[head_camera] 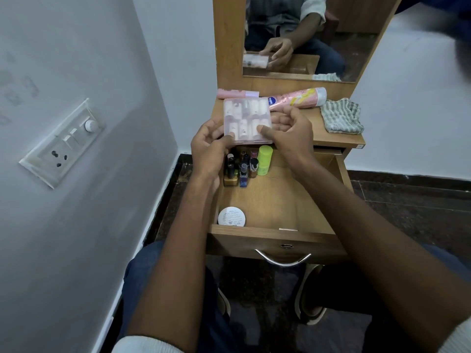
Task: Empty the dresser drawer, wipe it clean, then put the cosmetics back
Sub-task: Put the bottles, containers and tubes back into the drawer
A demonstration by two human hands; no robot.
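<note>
Gripping the clear case (246,120) between both hands, above the open drawer (277,200).

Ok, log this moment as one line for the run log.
stage: emptying | left hand + right hand: hold clear box above drawer | in drawer: bottles, round tin | cloth: on top

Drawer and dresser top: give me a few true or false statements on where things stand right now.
1. Both hands, left hand and right hand, hold the clear plastic case. True.
2. The drawer is shut. False: it is pulled open.
3. The drawer is empty. False: small bottles, a green container and a white round jar remain inside.
4. The striped cloth lies on the dresser top. True.
5. The pink lotion bottle stands upright. False: it lies on its side.
</note>
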